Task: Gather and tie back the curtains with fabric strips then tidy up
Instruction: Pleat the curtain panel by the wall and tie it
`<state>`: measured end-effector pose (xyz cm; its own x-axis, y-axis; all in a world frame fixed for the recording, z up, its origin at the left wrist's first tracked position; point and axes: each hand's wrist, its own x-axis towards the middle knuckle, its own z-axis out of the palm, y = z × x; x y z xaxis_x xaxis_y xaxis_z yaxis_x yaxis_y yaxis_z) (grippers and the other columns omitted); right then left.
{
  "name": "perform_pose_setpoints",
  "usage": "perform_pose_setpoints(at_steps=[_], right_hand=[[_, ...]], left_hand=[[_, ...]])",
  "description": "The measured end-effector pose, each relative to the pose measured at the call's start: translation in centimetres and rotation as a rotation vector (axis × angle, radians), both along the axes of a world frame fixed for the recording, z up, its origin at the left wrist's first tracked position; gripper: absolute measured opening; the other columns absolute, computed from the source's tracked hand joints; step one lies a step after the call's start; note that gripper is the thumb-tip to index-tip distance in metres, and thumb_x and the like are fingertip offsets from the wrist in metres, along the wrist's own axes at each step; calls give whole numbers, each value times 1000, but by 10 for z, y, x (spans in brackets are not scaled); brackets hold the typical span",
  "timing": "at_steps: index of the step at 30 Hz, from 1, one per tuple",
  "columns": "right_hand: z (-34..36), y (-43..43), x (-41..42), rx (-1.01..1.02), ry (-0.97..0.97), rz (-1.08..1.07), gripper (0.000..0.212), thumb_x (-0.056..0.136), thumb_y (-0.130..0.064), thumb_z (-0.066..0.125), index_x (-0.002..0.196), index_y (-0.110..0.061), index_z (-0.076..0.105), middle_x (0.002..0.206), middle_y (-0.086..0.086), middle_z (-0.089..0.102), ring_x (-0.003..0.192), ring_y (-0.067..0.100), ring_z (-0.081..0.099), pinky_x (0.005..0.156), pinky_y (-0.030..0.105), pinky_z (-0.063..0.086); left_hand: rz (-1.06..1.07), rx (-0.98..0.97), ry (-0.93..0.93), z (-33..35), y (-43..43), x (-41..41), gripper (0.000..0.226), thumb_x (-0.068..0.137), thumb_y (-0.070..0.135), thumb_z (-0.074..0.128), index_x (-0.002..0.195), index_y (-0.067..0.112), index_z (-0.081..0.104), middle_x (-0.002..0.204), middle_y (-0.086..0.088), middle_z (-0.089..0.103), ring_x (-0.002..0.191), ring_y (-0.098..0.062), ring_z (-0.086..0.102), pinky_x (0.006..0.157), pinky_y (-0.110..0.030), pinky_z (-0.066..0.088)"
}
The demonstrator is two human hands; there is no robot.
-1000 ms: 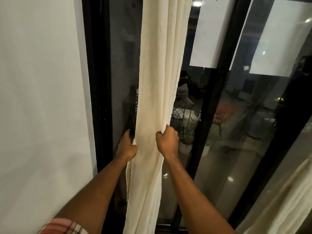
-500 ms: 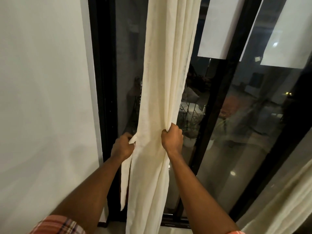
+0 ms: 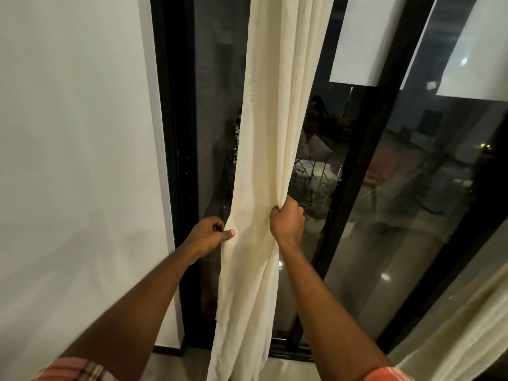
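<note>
A cream curtain (image 3: 275, 111) hangs bunched in front of a dark glass door. My left hand (image 3: 210, 235) pinches the curtain's left edge between thumb and fingers at about waist height. My right hand (image 3: 287, 222) grips the folds at the curtain's right edge, fist closed, slightly higher than the left. Between the two hands the cloth is drawn into a narrow column that falls to the floor. No separate fabric strip is visible.
A white wall (image 3: 77, 160) fills the left side. The black door frame (image 3: 176, 133) stands beside it, with another black upright (image 3: 357, 149) to the right. A second cream curtain (image 3: 461, 325) hangs at the lower right. White paper sheets (image 3: 360, 37) are stuck on the glass.
The loose flap that hung below my left hand is now gathered in against the curtain. Both hands keep their hold; the view has drifted left and down slightly.
</note>
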<state>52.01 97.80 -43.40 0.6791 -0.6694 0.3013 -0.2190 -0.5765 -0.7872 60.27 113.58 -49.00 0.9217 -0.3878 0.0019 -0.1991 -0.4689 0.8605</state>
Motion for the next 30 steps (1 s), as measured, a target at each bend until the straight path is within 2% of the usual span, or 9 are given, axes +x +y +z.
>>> perform_pose_setpoints(at_steps=[3, 6, 10, 13, 17, 22, 25, 27, 30], right_hand=[[0, -1, -2, -5, 2, -15, 26, 91, -6, 48, 115, -6, 58, 112, 13, 63, 102, 33, 61, 84, 44, 53], [-1, 0, -3, -1, -2, -30, 24, 92, -7, 49, 114, -5, 58, 112, 12, 62, 103, 33, 60, 84, 44, 53], [-6, 3, -3, 16, -15, -11, 20, 90, -7, 48, 107, -5, 58, 106, 11, 63, 98, 33, 61, 81, 42, 53], [-15, 5, -5, 32, 0, 61, 20, 89, -10, 50, 106, -5, 59, 105, 10, 64, 96, 31, 60, 75, 32, 47], [-40, 7, -5, 47, -6, 184, 28, 88, -14, 55, 114, -9, 61, 108, 7, 67, 99, 27, 64, 78, 32, 53], [-63, 2, -9, 88, -62, 338, 29, 93, -17, 56, 120, -8, 63, 109, 6, 69, 98, 21, 66, 81, 27, 56], [-66, -8, -10, 105, -2, 451, 25, 94, -21, 57, 115, -8, 63, 105, 6, 69, 95, 21, 67, 80, 31, 57], [-67, -18, -10, 112, 95, 578, 19, 88, -6, 57, 106, -9, 62, 102, 7, 68, 94, 23, 65, 79, 35, 57], [-74, -35, -8, 117, 223, 674, 54, 75, 15, 45, 122, -6, 60, 118, 9, 66, 110, 22, 61, 91, 37, 54]], left_hand=[[55, 126, -142, 1, 2, -2, 38, 84, 41, 68, 64, 13, 53, 67, -3, 56, 66, -18, 57, 61, -25, 42], [123, 148, -236, 3, 0, -8, 34, 85, 33, 66, 60, 16, 49, 60, -1, 53, 60, -17, 55, 57, -24, 41], [89, -58, -144, 4, -12, -20, 13, 80, 8, 63, 78, 14, 52, 64, -2, 55, 57, -15, 55, 59, -26, 45], [95, -214, -65, 1, -23, -31, 19, 84, 8, 61, 99, 15, 52, 80, -6, 58, 66, -18, 56, 64, -32, 48], [71, -290, -80, -4, -40, -46, 32, 88, 11, 60, 114, 24, 47, 101, 3, 55, 88, -11, 57, 72, -19, 48], [1, -343, -107, -13, -58, -59, 31, 92, 29, 59, 120, 30, 46, 114, 13, 52, 104, -6, 56, 80, -11, 41], [26, -305, -139, -21, -63, -61, 57, 84, 52, 61, 132, 27, 45, 125, 11, 51, 111, -7, 53, 89, -19, 43], [115, -247, -187, -21, -68, -61, 67, 79, 60, 62, 134, 26, 43, 122, 13, 50, 107, -6, 52, 90, -23, 43], [195, -149, -240, -18, -73, -59, 51, 88, 47, 60, 129, 19, 49, 118, 5, 58, 105, -14, 59, 89, -30, 48]])
